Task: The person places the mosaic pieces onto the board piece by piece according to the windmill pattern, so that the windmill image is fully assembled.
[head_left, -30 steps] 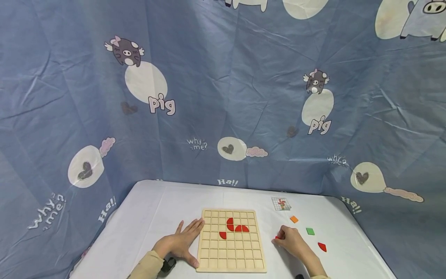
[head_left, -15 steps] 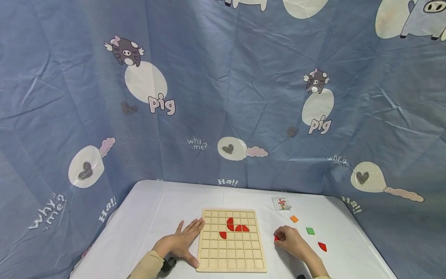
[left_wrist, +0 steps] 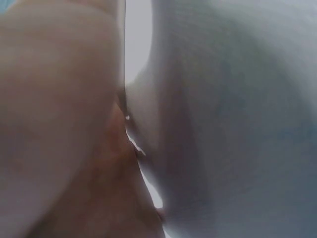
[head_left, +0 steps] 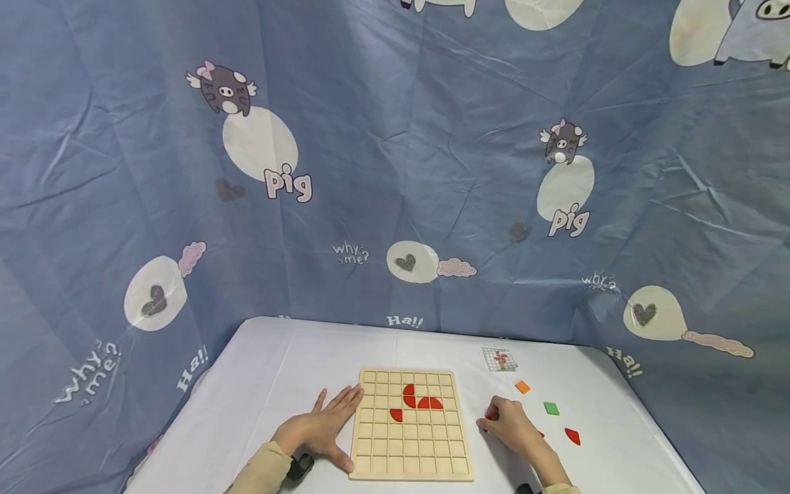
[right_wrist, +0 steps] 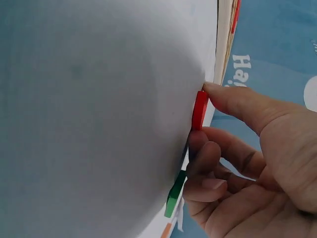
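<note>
My right hand [head_left: 509, 424] is low over the white table to the right of the wooden grid board [head_left: 410, 477]. In the right wrist view its thumb and a finger pinch a red quarter-circle tile [right_wrist: 199, 110] by the edges, close to the tabletop. My left hand [head_left: 321, 430] lies with spread fingers along the board's left side, fingertips at the upper left edge and thumb at the lower left corner. Several red quarter-circle tiles [head_left: 410, 396] sit in cells of the board's upper half. The left wrist view shows mostly blurred hand.
Right of my right hand lie a green square tile [head_left: 551, 409], an orange tile [head_left: 522, 387] and another red tile [head_left: 572, 436]. A bit of red [head_left: 542, 433] peeks out beside that wrist. A pattern card [head_left: 499, 359] lies farther back, before a blue curtain [head_left: 345, 206].
My right hand has shifted slightly left toward the board with the red tile, uncovering a bit of red by its wrist. My left hand has stayed in place.
</note>
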{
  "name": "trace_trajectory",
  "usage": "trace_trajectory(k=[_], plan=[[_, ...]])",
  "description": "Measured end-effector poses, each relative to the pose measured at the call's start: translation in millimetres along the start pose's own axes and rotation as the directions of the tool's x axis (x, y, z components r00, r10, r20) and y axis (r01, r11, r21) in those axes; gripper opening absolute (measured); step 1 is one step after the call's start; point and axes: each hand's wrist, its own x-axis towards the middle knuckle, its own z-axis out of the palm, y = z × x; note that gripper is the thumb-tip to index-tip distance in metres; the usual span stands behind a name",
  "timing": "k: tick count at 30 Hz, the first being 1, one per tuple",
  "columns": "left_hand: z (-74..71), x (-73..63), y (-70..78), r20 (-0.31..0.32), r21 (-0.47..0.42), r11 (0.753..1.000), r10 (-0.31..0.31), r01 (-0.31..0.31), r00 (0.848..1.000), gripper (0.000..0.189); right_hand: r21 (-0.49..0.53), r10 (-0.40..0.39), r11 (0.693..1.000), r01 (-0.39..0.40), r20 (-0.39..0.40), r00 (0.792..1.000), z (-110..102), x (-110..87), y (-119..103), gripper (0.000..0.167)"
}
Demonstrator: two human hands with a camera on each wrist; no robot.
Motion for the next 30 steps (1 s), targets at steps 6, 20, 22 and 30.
trace_trajectory(k=[6,20,22,30], plan=[[0.7,0.5,-0.1,-0.005,0.010,1.000,-0.003,0.003,1.000,0.134,-0.011,0.013,1.000,-0.013,-0.008,1.000,3.2,-0.6,0.9,0.026],[1.7,1.3,-0.4,-0.005,0.007,1.000,-0.006,0.006,1.000,0.134,0.025,0.045,0.999,-0.044,-0.019,0.999,-7.7,-2.1,11.0,0.019],[1.5,1.4,-0.3,-0.006,0.008,1.000,-0.003,0.003,1.000,0.134,0.052,0.008,0.999,-0.009,0.005,1.000,-10.7,-2.8,14.7,0.016],[1.5,2.4,-0.9,-0.005,0.017,1.000,-0.007,0.007,1.000,0.133,0.085,-0.104,0.992,0.094,0.125,0.987,-16.1,-5.8,22.9,0.028]])
